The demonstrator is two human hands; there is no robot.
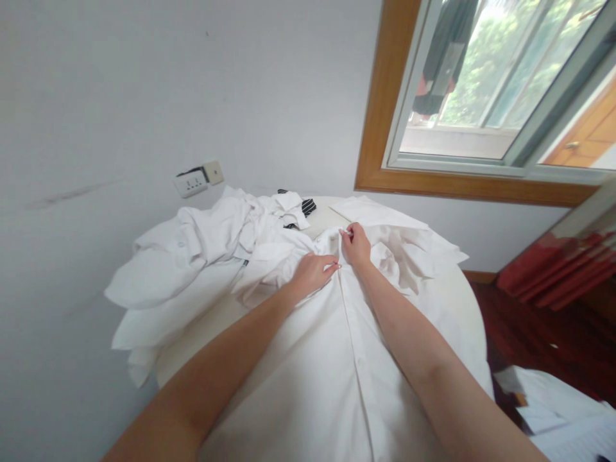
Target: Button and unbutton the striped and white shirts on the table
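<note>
White shirt (308,366) lies lengthwise, collar (329,242) end pointing away toward the wall (289,96).

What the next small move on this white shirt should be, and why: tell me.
Probably a gentle tug to straighten the placket between the left hand and the right hand: both pinch the white shirt near its top, amid rumpled white cloth, while the placket farther down lies fairly straight.

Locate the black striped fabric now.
In the head view, the striped fabric lies far back on the table, beyond the left hand, at the right end of the heaped white clothes.
</note>
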